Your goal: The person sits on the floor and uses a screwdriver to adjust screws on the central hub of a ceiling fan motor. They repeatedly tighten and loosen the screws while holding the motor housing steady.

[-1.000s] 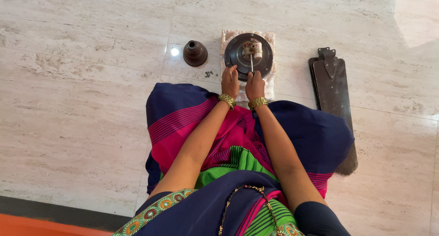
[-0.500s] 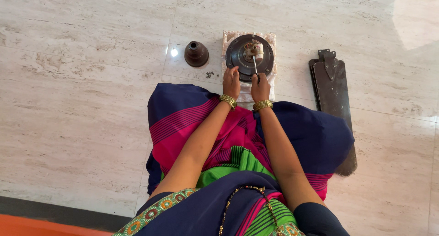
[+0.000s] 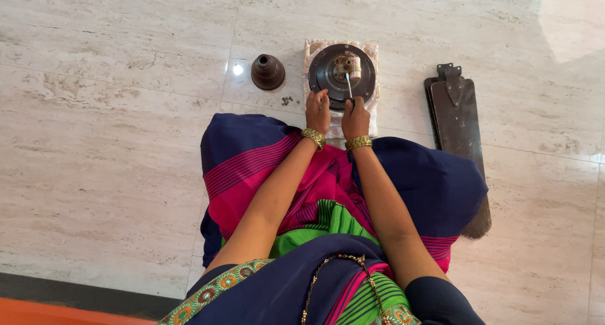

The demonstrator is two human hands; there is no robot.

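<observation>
A round dark metal motor housing (image 3: 328,73) lies on a pale cloth (image 3: 311,50) on the marble floor, with copper windings showing at its centre. My left hand (image 3: 317,110) rests on the housing's near rim and steadies it. My right hand (image 3: 355,117) grips a thin metal tool (image 3: 348,84), a screwdriver by its look, whose tip points into the housing's centre. Both wrists wear gold bangles. I sit on the floor with a navy, pink and green garment spread over my legs.
A dark brown bell-shaped cover (image 3: 267,71) stands on the floor left of the housing. Small loose bits (image 3: 287,100) lie near it. Dark fan blades (image 3: 458,136) lie stacked to the right. A dark strip and orange edge run along the bottom left.
My hands stay at the housing's near rim. The tool in my right hand has shifted slightly over the centre. The view has moved a little.
</observation>
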